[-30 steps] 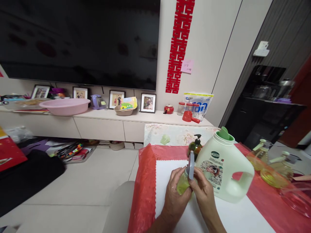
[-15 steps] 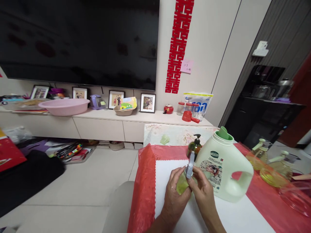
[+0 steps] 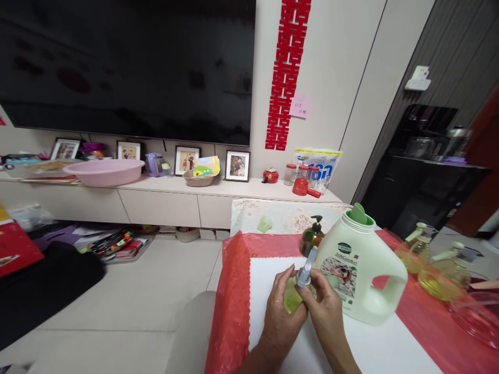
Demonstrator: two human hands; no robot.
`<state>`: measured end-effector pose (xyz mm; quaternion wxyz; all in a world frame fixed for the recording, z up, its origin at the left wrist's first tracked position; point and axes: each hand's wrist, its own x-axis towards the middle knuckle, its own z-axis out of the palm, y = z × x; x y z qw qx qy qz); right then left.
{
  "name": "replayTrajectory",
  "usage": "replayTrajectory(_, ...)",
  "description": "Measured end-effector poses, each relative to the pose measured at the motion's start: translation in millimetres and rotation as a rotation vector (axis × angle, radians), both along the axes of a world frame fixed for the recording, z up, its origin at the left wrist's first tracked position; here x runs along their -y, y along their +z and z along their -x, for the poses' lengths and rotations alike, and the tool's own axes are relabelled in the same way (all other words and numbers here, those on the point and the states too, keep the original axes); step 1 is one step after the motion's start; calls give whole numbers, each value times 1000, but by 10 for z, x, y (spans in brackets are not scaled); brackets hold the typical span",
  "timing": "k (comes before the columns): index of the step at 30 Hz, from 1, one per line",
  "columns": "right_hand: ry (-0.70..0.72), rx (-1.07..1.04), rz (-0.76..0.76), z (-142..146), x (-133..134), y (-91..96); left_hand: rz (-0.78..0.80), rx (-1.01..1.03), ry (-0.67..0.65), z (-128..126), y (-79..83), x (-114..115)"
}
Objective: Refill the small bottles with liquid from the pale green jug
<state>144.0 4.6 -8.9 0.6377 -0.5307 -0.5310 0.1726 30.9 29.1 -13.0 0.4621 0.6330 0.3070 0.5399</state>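
Note:
A small clear pump bottle (image 3: pixel 291 300) with yellow-green liquid is between my hands over the white mat. My left hand (image 3: pixel 278 311) is closed around the bottle's body from the left. The fingers of my right hand (image 3: pixel 326 304) grip the grey pump head (image 3: pixel 306 269) near its collar. My fingers hide part of the collar, so I cannot tell whether it sits fully on the neck. Just to the right stands a large pale green detergent jug (image 3: pixel 364 275), its mouth holding a green spout (image 3: pixel 357 213). Behind the hands is a brown bottle with a black pump (image 3: pixel 312 238).
Red plastic sheeting (image 3: pixel 234 301) borders the white mat (image 3: pixel 262 283). At the right are two pump bottles with yellow liquid (image 3: pixel 417 252) (image 3: pixel 454 275) and a clear red bowl (image 3: pixel 473 317). A green cap (image 3: pixel 264 224) lies on the floral cloth (image 3: pixel 249 210) at the back.
The grey pump head has turned a little, its nozzle now leaning further right. Both hands stay nearly in place around the bottle.

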Motion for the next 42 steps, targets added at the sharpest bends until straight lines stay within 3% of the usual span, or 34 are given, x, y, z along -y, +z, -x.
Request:
replayTrajectory(11, 153, 49, 98, -90, 53, 228, -44, 21, -17, 12, -26, -27)
replayTrajectory(21, 36, 50, 159, -55, 27, 183, -15, 14, 15, -7, -22, -20)
replayTrajectory(27, 103, 111, 177, -55, 38, 329, -33, 10, 10, -14, -13, -30)
replayTrajectory(38, -129, 35, 266, 88, 54, 339, -34, -15, 37, -29, -33, -15)
replayTrajectory(42, -151, 30, 309, 114, 58, 357, -62, -23, 61, -74, -79, -15)
